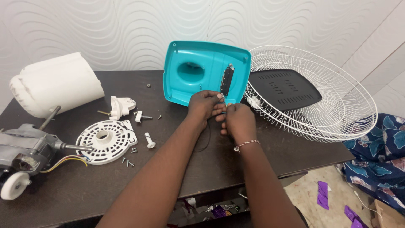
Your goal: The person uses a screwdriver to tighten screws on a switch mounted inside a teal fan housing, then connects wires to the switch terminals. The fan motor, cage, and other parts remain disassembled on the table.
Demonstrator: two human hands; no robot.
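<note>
1. Turquoise fan housing [202, 69] stands tilted on the dark table [105, 185], just beside the white wire grille [337, 105].
2. Left hand [204, 105] and right hand [237, 120] pinch narrowly at its lower edge; what they grip is hidden.
3. Risk, as I judge it: pulling could topple the propped housing, or an elbow could scatter the loose screws [128, 161].

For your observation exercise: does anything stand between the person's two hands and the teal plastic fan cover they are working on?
Nothing visible does. The left hand and the right hand are both already at the lower edge of the teal cover, close to its black switch strip. The loose screws lie off to the left.
</note>
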